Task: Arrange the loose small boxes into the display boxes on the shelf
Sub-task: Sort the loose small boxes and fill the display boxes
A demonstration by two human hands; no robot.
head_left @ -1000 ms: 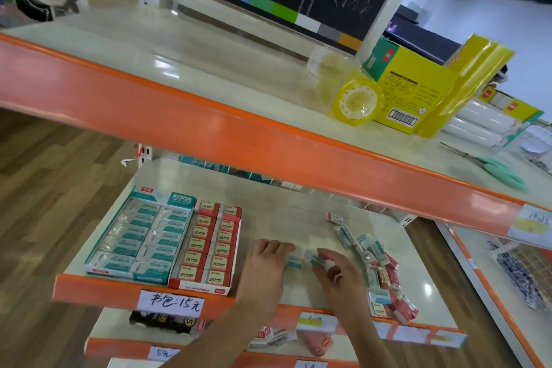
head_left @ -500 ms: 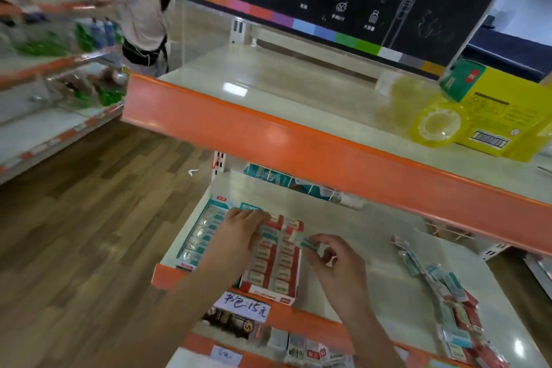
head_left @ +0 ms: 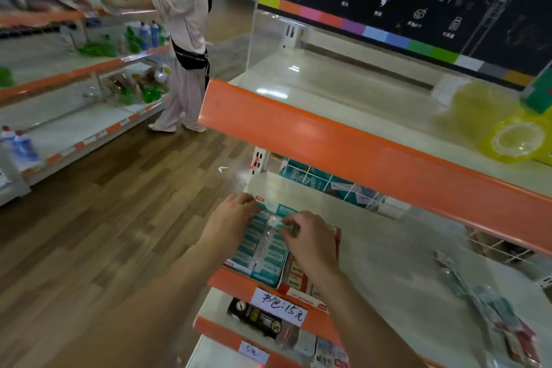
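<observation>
Pinching a small box (head_left: 273,222) in right hand (head_left: 310,243) over teal display box (head_left: 263,251), left hand (head_left: 230,219) curled on its far corner, state unclear; risking misseating between packed rows, tray sliding off shelf (head_left: 388,263) edge.

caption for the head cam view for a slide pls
Both hands, left hand and right hand, work a small box into the teal display box on the orange-edged shelf.
</observation>
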